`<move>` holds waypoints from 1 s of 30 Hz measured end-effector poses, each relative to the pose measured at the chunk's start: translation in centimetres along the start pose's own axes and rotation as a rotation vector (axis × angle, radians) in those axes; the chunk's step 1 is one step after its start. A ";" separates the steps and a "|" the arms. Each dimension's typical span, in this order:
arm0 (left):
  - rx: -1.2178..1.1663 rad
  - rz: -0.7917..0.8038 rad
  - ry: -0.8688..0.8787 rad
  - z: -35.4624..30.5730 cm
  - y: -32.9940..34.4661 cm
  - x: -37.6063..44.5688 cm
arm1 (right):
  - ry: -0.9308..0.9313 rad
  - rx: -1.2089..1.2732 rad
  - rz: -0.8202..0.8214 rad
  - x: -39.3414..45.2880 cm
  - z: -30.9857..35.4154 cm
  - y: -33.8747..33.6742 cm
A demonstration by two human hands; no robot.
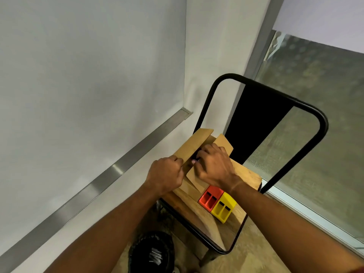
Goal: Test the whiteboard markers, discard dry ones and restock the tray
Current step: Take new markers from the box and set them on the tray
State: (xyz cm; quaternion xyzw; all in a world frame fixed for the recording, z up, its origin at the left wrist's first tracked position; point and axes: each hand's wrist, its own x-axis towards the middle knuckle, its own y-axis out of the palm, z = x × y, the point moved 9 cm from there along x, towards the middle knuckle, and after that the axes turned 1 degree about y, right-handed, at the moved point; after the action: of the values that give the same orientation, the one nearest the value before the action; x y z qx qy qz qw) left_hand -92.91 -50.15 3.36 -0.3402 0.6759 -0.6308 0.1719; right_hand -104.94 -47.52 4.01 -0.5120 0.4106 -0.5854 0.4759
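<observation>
While pinching the near-left flap of the cardboard box (199,154) on the chair (222,217), left hand (167,174) closed on it; right hand (214,166) inside, grip state unclear. Red holder (209,198) and yellow holder (223,208) just beside, toward the right.

A person's left hand (167,174) grips a flap of a cardboard box (194,152) on a chair (199,211) while the right hand (213,166) reaches inside, red (209,198) and yellow (223,208) holders just below the right wrist.
</observation>
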 end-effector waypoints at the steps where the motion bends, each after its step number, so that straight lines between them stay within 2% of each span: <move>1: -0.004 -0.009 0.000 0.2 -0.2 0.1 | 0.002 0.017 -0.021 0.0 -0.1 -0.3; 12: -0.139 -0.093 -0.200 5.0 -1.8 0.9 | 0.058 0.182 -0.177 -4.4 -4.1 -4.2; 17: -0.203 -0.090 -0.405 8.3 -0.6 1.1 | 0.153 0.215 -0.155 -7.6 -6.8 -3.0; 22: -0.218 0.001 -0.517 9.8 1.2 1.1 | 0.241 0.238 -0.098 -9.6 -8.2 -1.0; 25: -0.219 0.051 -0.539 10.0 1.8 1.1 | 0.271 0.236 -0.055 -10.1 -8.4 0.0; 30: -0.186 0.043 -0.513 10.0 1.8 1.1 | 0.283 0.213 -0.009 -10.2 -8.5 0.7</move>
State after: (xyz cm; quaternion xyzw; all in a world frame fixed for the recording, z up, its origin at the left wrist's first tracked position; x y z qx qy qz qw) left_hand -87.50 -58.32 0.36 -0.4886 0.6724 -0.4554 0.3189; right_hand -113.02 -37.79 0.03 -0.3730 0.4068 -0.6940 0.4623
